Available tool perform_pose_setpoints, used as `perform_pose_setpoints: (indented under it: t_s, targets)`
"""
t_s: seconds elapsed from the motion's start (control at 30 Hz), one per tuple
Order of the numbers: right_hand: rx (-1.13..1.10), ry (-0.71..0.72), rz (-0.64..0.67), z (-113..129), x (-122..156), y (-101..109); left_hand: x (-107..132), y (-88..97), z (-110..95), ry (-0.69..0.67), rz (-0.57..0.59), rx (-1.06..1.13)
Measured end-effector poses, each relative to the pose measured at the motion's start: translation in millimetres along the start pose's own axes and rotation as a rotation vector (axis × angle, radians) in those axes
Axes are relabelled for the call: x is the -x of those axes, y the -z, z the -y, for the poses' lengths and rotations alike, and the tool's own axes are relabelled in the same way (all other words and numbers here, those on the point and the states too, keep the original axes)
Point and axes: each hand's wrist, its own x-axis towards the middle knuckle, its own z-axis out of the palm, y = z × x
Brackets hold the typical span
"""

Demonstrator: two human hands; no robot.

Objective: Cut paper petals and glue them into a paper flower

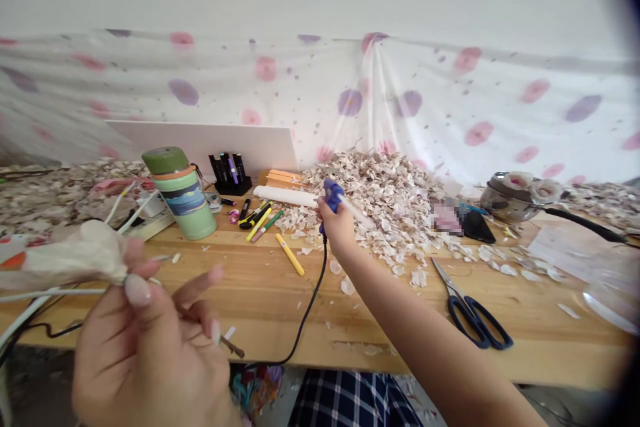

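Observation:
My left hand (150,340), close to the camera, pinches the base of a pale, translucent petal bloom (75,257). A thin brown twig (233,347) sticks out below its curled fingers; whether it joins the bloom is hidden by the hand. Farther off, over the table, my right hand (337,220) is wrapped round a blue hot glue gun (331,193) with a clear glue stick (356,213) at its back. A black cord (313,307) hangs from the gun's handle. Just behind the gun spreads a heap of dry, whitish petals (385,193).
Black-handled scissors (473,313) lie at the right on the wooden table (270,307). Several markers (290,253) are scattered mid-table. A green thermos (183,197) and a black pen stand (233,181) are at the left. A small steel pot (510,197) holds pale flowers.

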Motion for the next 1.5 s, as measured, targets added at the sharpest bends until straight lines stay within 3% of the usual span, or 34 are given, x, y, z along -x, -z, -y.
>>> perform_pose_setpoints:
  t_s: [0.07, 0.13, 0.27, 0.43, 0.6, 0.83, 0.97, 1.07, 1.2, 1.5]
  targets:
    - [-0.167, -0.025, 0.033, 8.6, 7.3, 6.4, 9.8, -1.6, 4.7, 0.092, 0.047, 0.073]
    - [-0.308, -0.023, 0.088, 20.1, 23.0, 18.2, 20.4, -3.6, 16.0, 0.242, 0.18, 0.064]
    - [-0.462, -0.024, 0.14, 34.8, 69.5, 58.1, 39.5, -7.9, 51.1, 0.424, 0.289, 0.044]
    - [-0.525, -0.16, 0.176, 18.9, 119.9, 112.2, 64.2, -12.5, 89.3, 0.602, 0.417, 0.095]
    - [-0.388, -0.276, 0.153, -6.7, 142.8, 140.4, 91.5, -15.9, 108.9, 0.748, 0.535, 0.066]
    - [0.058, -0.329, -0.064, -22.7, 155.8, 142.1, 106.3, -19.4, 117.6, 0.773, 0.559, 0.038]
    - [0.217, -0.205, -0.143, -16.0, 164.1, 129.3, 106.2, -20.9, 117.3, 0.822, 0.546, 0.038]
    - [0.273, -0.098, -0.13, -12.8, 164.3, 121.2, 105.8, -21.6, 116.9, 0.834, 0.554, 0.043]
    - [0.358, 0.067, 0.01, -18.5, 160.5, 120.1, 104.9, -21.7, 116.3, 0.852, 0.554, 0.021]
    - [0.469, 0.038, -0.011, -24.7, 161.4, 120.2, 104.3, -21.2, 115.1, 0.872, 0.551, 0.03]
